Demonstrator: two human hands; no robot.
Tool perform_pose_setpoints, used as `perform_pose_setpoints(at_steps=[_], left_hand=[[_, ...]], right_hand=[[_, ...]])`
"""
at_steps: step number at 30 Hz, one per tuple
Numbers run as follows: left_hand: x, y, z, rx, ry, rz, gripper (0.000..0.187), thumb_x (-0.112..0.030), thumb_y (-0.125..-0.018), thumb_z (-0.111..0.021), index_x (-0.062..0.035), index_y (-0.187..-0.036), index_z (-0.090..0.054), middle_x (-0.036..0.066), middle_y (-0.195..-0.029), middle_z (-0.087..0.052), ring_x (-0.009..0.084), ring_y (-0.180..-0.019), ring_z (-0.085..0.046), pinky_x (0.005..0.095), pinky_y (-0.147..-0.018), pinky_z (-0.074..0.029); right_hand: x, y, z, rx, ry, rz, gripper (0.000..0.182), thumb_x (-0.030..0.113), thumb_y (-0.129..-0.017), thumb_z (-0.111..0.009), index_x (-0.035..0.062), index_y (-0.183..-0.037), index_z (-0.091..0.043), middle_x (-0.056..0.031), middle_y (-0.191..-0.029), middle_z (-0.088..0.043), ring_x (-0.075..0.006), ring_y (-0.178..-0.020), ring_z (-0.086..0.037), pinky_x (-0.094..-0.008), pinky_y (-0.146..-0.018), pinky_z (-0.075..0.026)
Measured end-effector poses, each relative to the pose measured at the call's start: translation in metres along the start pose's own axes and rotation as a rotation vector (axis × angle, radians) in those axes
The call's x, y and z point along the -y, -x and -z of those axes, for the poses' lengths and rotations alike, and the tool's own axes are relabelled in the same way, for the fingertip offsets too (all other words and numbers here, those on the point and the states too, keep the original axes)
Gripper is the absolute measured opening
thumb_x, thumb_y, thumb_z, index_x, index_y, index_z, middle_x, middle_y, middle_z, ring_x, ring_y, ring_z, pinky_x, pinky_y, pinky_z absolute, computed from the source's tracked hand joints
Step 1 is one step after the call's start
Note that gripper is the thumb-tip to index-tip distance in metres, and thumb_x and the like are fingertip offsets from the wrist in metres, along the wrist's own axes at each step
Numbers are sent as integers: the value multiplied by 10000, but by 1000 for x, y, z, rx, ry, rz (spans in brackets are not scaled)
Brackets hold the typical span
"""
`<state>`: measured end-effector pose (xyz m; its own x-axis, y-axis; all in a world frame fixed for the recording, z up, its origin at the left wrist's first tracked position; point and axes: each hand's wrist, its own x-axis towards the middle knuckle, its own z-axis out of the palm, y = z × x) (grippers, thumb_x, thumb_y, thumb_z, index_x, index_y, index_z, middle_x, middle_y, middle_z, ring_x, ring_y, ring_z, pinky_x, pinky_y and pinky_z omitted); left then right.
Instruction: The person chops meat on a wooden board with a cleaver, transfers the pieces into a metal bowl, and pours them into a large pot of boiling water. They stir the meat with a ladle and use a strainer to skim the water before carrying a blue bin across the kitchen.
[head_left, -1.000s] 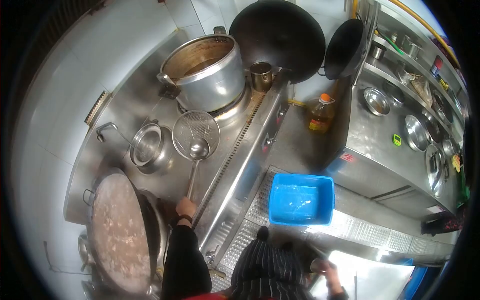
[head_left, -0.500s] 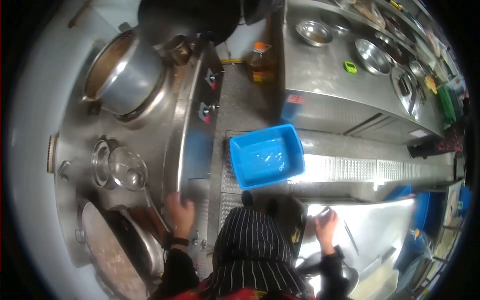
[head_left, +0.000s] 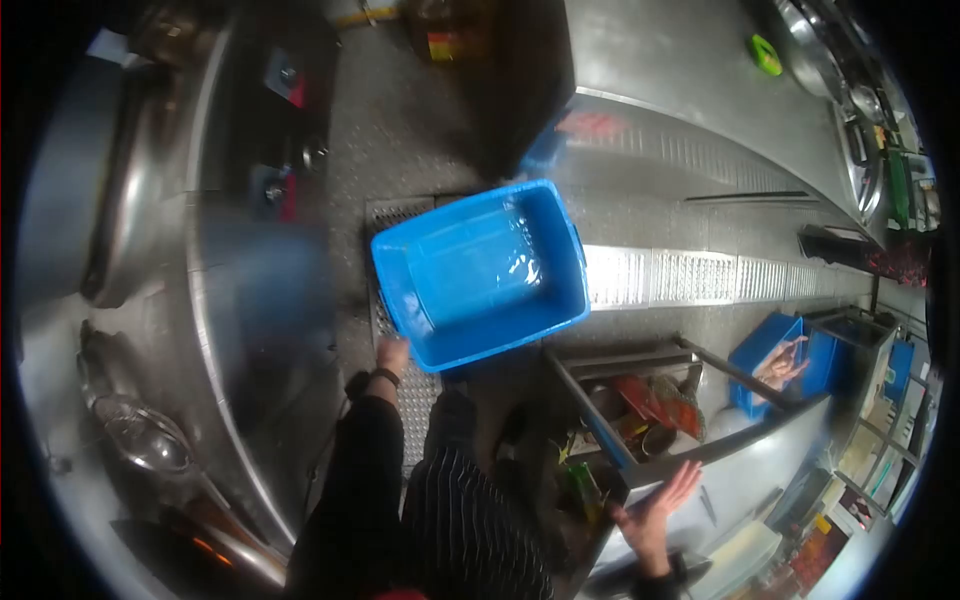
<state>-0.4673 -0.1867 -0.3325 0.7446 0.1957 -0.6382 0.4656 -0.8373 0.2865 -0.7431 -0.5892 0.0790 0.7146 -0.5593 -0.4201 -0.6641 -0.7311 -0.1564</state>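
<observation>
A blue plastic basin [head_left: 470, 300] stands on the floor in front of my feet, with a little water shining on its bottom. My left hand [head_left: 393, 355] reaches down to the basin's near left corner. Its fingers are blurred and partly hidden, so I cannot see whether they grip the rim. Over the near edge of the steel table [head_left: 690, 500] on the right is my right hand [head_left: 655, 520], fingers spread and holding nothing.
A steel stove counter [head_left: 250, 330] runs along the left, with a strainer [head_left: 145, 435] on it. At upper right is a steel counter [head_left: 660, 60] with a green gadget [head_left: 766, 55]. A blue crate [head_left: 765, 360] holding pale poultry stands beyond the right table.
The view has tipped lower and closer to the basin. My left hand left the stove edge and went down to the basin's corner. My right hand has gone from curled to spread.
</observation>
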Motion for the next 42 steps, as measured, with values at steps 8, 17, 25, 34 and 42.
perform_pose_setpoints(at_steps=[8, 17, 25, 34, 42], left_hand=[[8, -92, -18, 271, 887, 233, 449, -171, -837, -676, 13, -1245, -633, 144, -1196, -685, 290, -1084, -656, 423, -964, -511], [-157, 99, 18, 150, 1003, 148, 423, -67, -754, -734, 22, -1151, -617, 106, -1095, -669, 226, -1012, -619, 384, -866, -509], [-219, 246, 166, 79, 1156, 264, 445, -22, -760, -721, 51, -1179, -590, 140, -1148, -643, 255, -1021, -619, 418, -867, -515], [-161, 417, 331, -85, 1299, -115, 250, -12, -768, -642, 7, -1017, -646, 72, -964, -654, 232, -875, -644, 377, -751, -522], [-111, 475, 394, -57, 1675, -123, 335, -118, -818, -567, 34, -1115, -601, 101, -1023, -655, 234, -944, -659, 346, -782, -554]], right_hand=[[8, 0, 8, 108, 98, -65, 1431, 862, -684, -638, -3, -1585, 62, -292, -1643, 75, -495, -1512, 63, -641, -1195, -18], [10, -2, 3, -5, -52, -14, 1395, 419, -541, -872, -40, -1568, -46, -333, -1626, 22, -540, -1498, 59, -638, -1199, -54], [10, -1, -7, -106, -142, -27, 1376, 412, -563, -910, -2, -1580, -81, -280, -1648, -15, -520, -1506, 77, -653, -1187, -15], [85, -9, 6, -76, -1294, -105, 593, 229, -929, -713, -64, -1369, -445, -195, -1257, -609, -266, -1093, -612, -354, -948, -474], [169, -25, 156, 77, -1815, 192, 170, 26, -873, -682, -2, -1037, -645, -34, -914, -686, -105, -782, -614, -257, -747, -478]])
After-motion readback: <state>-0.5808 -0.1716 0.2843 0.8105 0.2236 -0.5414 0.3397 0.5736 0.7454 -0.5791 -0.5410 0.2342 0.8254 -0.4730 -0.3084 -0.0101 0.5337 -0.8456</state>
